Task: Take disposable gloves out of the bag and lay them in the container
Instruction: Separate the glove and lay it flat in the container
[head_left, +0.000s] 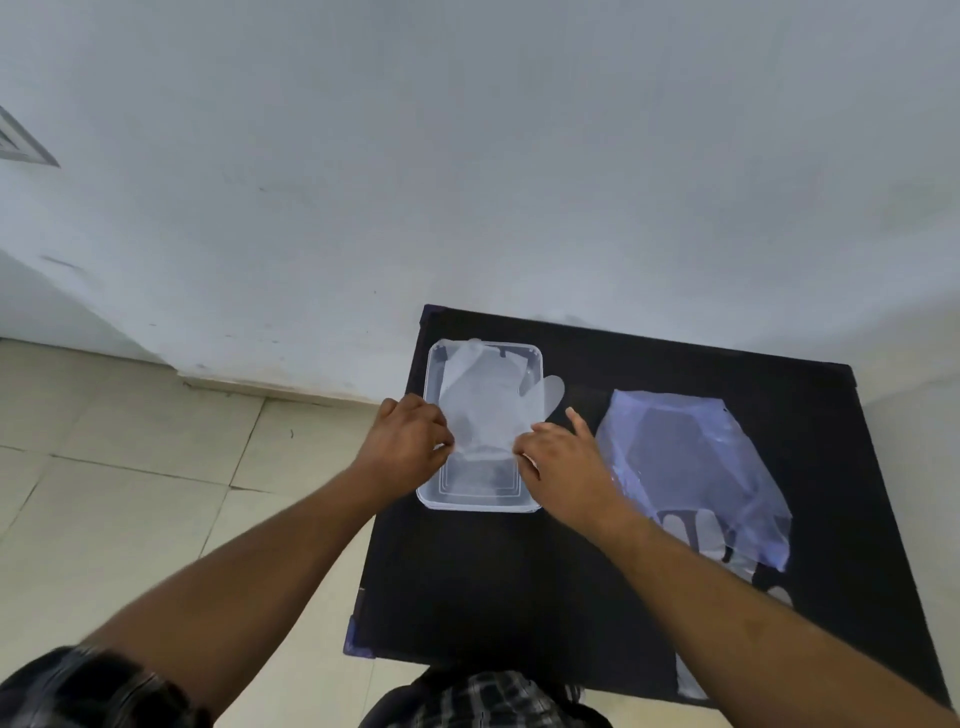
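Note:
A clear plastic container (478, 499) stands on the left part of a black table (519, 582). A translucent disposable glove (488, 410) lies over it, its fingertips hanging past the right rim. My left hand (410, 436) pinches the glove's near left edge. The glove's near right edge is gripped by my right hand (561, 457), index finger raised. A bluish translucent bag (691, 457) lies to the right, with glove fingers (701, 530) sticking out of its near opening.
The table stands against a pale wall (467, 182). Tiled floor (130, 493) lies to the left. Another piece of clear plastic (688, 680) shows at the table's near edge under my right forearm.

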